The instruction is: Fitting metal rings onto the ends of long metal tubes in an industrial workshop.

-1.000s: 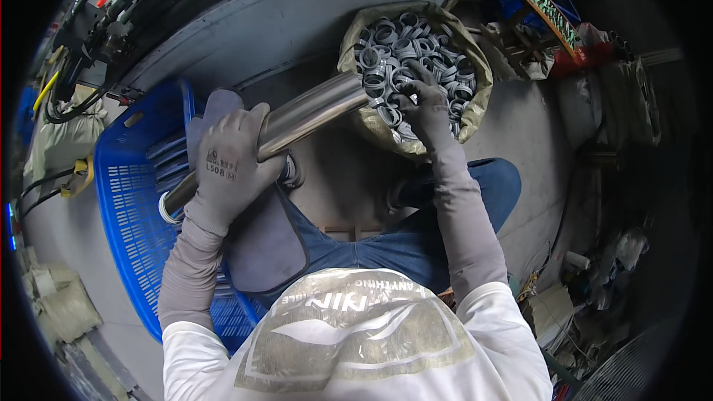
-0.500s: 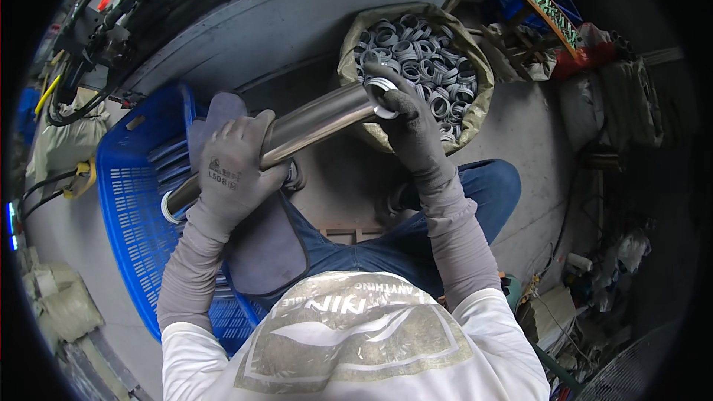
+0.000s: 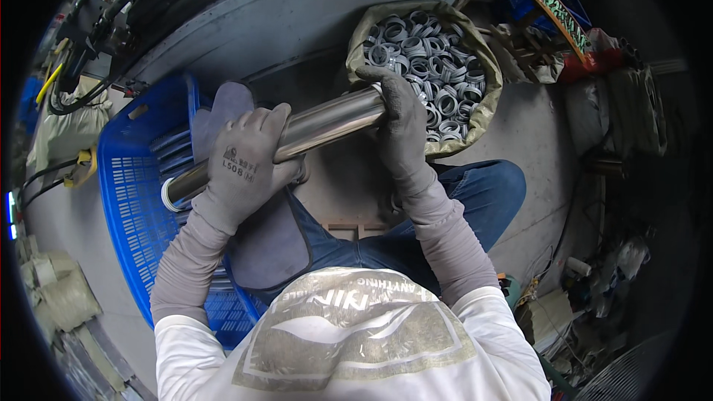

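A shiny metal tube point(image 3: 330, 125) lies slantwise across my lap, its right end higher and farther away. My left hand point(image 3: 249, 163), in a grey glove, is wrapped round the tube left of its middle. On the tube's lower left end sits a white ring point(image 3: 168, 195). My right hand point(image 3: 403, 125), also gloved, is closed over the far right end, palm against the opening and fingers curling over the top. Only a thin white edge shows there; the glove hides the rest. Just beyond it, many grey-white rings point(image 3: 446, 104) fill an open sack point(image 3: 492, 93).
A blue plastic basket point(image 3: 119, 178) with several metal tubes stands at my left. A grey pad point(image 3: 269, 246) covers my left thigh. Ahead runs a grey metal panel point(image 3: 297, 11) with machinery at the left. Bags and clutter line the right side.
My right hand has turned and closed over the tube's right end, covering the white ring that showed there. The tube has shifted slightly; my left hand keeps its grip.
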Demonstrator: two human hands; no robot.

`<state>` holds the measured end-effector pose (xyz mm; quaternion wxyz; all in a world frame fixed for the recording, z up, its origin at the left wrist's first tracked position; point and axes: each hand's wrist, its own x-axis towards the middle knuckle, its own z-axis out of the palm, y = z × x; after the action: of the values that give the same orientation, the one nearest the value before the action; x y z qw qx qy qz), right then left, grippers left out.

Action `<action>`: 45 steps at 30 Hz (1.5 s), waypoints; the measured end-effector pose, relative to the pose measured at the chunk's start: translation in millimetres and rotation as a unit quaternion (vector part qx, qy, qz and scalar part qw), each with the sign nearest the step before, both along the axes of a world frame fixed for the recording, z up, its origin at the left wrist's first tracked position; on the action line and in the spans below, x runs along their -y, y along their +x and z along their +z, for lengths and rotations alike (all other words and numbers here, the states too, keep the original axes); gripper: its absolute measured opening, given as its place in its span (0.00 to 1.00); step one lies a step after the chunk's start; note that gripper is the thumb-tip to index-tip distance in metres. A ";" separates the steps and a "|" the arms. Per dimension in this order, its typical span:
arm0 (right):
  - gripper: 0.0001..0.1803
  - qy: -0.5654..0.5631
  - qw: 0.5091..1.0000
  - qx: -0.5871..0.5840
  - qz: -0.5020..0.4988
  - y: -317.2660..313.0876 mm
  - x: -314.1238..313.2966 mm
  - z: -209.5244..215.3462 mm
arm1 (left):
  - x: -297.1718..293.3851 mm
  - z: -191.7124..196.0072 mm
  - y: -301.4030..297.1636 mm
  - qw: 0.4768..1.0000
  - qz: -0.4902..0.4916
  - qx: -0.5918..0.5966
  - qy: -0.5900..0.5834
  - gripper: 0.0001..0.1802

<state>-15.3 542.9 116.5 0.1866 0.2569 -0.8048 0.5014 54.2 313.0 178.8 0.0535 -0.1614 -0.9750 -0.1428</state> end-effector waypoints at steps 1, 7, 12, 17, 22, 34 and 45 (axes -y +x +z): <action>0.18 -0.008 0.999 -0.021 -0.039 -3.0 4.2 -10.6 | -1.1 0.6 -0.9 1.000 -0.004 0.001 0.001 0.36; 0.12 -0.294 0.928 0.228 -0.022 -1.1 27.4 -10.2 | 2.4 2.0 -2.4 0.999 0.011 0.032 -0.015 0.39; 0.18 -0.268 0.926 0.267 -0.006 -12.5 17.0 -9.5 | 4.6 6.9 1.4 0.998 0.004 -0.007 -0.066 0.40; 0.19 -0.019 0.965 0.238 -0.111 -82.6 -70.8 -66.9 | 31.5 5.9 14.9 0.995 0.072 -0.014 -0.062 0.36; 0.27 0.363 0.831 0.403 -0.121 -79.0 -84.5 -148.3 | 30.1 -7.2 15.0 0.995 0.080 -0.035 -0.036 0.35; 0.16 -0.142 0.936 0.321 -0.025 -90.9 -140.2 -174.3 | 26.2 -7.7 1.7 0.998 0.049 -0.050 0.001 0.35; 0.25 -0.505 0.717 0.440 0.193 -55.5 -111.6 -16.2 | 45.2 23.9 -64.7 0.990 0.041 -0.107 -0.086 0.35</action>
<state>-70.8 654.5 100.3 -0.1871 0.0245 -0.3568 0.9149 -10.5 267.9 202.6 0.1494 -0.1397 -0.9781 -0.0376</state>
